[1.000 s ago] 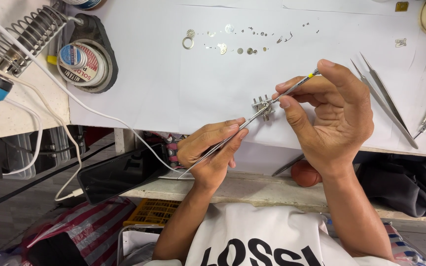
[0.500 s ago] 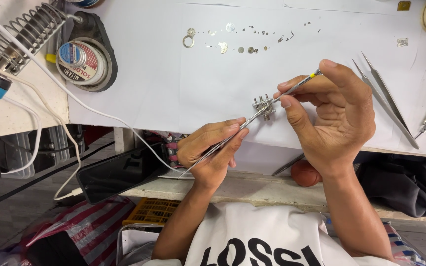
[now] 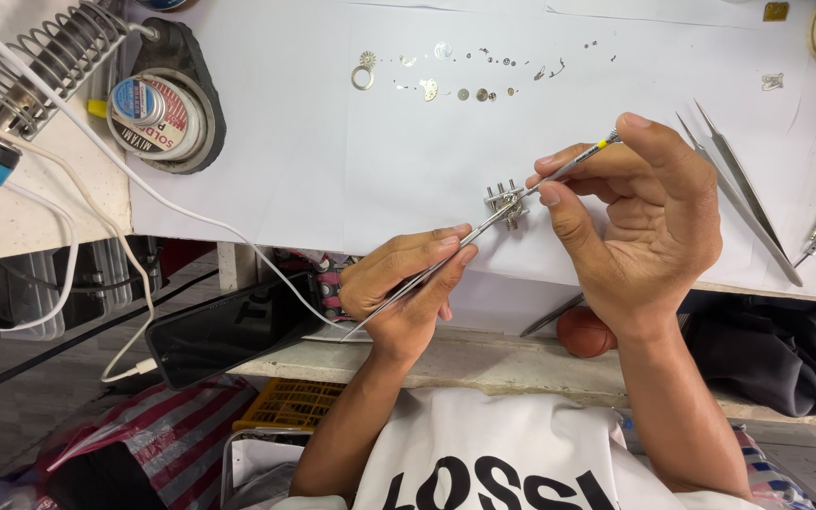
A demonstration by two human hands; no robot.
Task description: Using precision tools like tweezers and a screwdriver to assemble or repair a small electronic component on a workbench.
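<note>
Landmark: small metal movement holder (image 3: pixel 505 200), pegs upward, sat on the white paper sheet (image 3: pixel 332 170) over the tabletop (image 3: pixel 40 217).
Left hand (image 3: pixel 403 288): nearest the viewer, just below-left of the holder; its fingers (image 3: pixel 450 247) were closed on steel tweezers (image 3: pixel 427 274), the tips reaching up to the holder.
Right hand (image 3: pixel 649 222): just right of the holder; fingers pinched shut around a thin screwdriver (image 3: pixel 573 165) with a yellow band, its tip at the holder.
Handling: the holder looked light, stiff and fiddly, likely to skid on paper; it seemed best taken by its outer body, not the pegs.
Right of holder: spare tweezers (image 3: pixel 743 194) lay well apart.
Beyond holder: a row of tiny watch parts (image 3: pixel 465 76), probably fragile and easily scattered.
Far left of holder: solder paste tin (image 3: pixel 148 113) and coiled soldering iron stand (image 3: pixel 44 66).
</note>
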